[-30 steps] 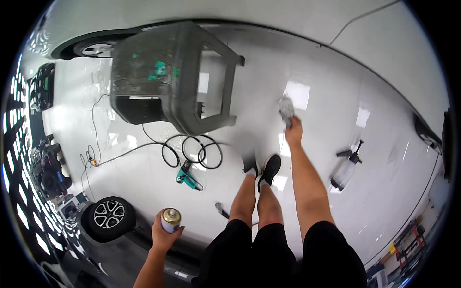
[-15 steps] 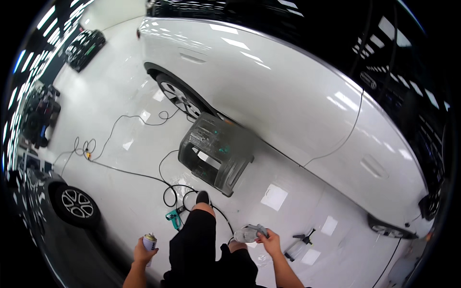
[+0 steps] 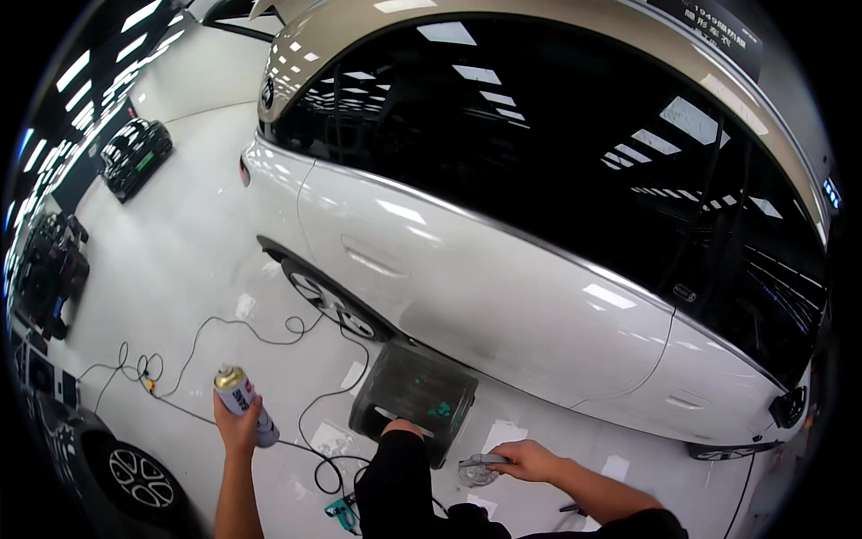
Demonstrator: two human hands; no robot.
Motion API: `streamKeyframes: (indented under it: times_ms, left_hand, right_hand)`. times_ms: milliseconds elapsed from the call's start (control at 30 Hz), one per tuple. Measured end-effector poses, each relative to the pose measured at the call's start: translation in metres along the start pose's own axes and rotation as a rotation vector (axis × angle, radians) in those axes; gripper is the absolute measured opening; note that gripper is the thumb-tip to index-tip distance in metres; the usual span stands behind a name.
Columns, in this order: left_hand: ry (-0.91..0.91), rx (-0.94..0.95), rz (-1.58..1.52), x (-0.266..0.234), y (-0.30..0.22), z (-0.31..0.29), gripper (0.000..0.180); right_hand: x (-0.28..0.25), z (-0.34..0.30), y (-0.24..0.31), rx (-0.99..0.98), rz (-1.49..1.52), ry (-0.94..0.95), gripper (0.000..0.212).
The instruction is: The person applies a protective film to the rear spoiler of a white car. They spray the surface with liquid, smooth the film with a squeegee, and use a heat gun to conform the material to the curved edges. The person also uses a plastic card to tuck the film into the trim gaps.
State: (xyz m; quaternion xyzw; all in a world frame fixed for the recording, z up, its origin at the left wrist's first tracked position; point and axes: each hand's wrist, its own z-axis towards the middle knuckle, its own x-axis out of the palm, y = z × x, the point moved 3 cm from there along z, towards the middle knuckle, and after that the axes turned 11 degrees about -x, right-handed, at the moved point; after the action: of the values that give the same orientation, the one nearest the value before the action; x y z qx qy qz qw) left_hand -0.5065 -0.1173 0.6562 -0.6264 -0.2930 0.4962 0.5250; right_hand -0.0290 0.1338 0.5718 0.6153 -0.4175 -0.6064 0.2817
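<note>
My left hand is wrapped round an aerosol spray can with a white and purple-grey body and a gold top; it is raised and tilted. My right hand grips a grey flat-edged piece, with a clear rounded plastic thing hanging below it; their exact kind cannot be made out. Close in front stands a dark grey plastic step stool, marked with green spots. My knee overlaps its near edge. Beyond the stool is the side of a white car with dark windows.
A teal heat gun lies on the floor by my leg. Black cable loops across the floor to the left. A dark car's wheel is at the lower left. A black tool lies partly hidden under my right arm.
My view has tilted up, showing more of the car's windows and roof. Both hands have risen, still holding their things. My leg has come up against the stool.
</note>
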Motion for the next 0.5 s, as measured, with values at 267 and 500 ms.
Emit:
streamKeyframes:
  times_ms: [267,500]
  left_hand:
    - [0.747,0.267,-0.706,0.181,-0.408,0.281,0.059]
    - [1.417,0.330,-0.682,0.385,-0.684,0.316,0.072]
  right_hand:
    - [-0.224,0.072,0.217,0.127,0.360,-0.500,0.019]
    - [-0.432,0.011,0.419,-0.011,-0.112,-1.027,0.025]
